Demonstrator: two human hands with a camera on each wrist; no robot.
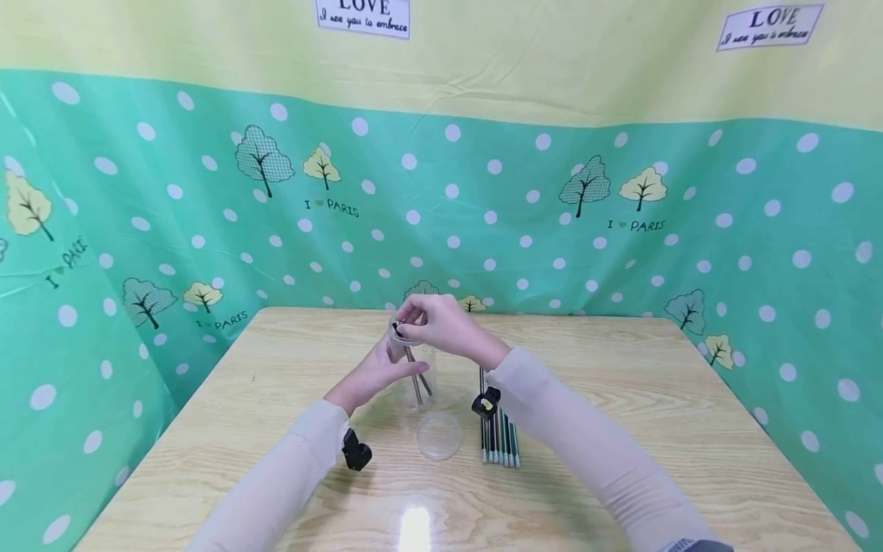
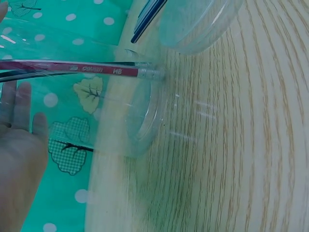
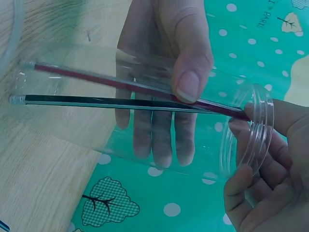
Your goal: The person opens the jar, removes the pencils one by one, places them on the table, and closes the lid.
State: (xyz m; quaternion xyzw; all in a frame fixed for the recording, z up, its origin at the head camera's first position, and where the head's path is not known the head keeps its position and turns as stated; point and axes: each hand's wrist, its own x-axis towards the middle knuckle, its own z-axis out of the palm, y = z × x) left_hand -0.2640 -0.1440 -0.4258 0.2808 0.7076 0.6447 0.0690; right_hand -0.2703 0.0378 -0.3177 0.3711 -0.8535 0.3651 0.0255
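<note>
A clear plastic jar (image 3: pixel 263 130) stands tilted, with its rimmed mouth up by the hands and its base low over the table. The left hand (image 1: pixel 375 376) grips the jar from the side, thumb across the front and fingers behind the wall. Inside are a dark red pencil (image 3: pixel 96 79) and a black-and-green pencil (image 3: pixel 77 101), eraser ends toward the base. At the mouth, the right hand (image 1: pixel 448 330) reaches its fingertips inside and pinches the upper end of the dark red pencil. The tips of both pencils are partly hidden there.
A round clear lid (image 1: pixel 438 435) lies on the wooden table (image 1: pixel 276 383) in front of the jar. Right of it, several pencils (image 1: pixel 500 445) lie side by side, partly under the right forearm. A green and yellow patterned curtain (image 1: pixel 483 192) surrounds the table.
</note>
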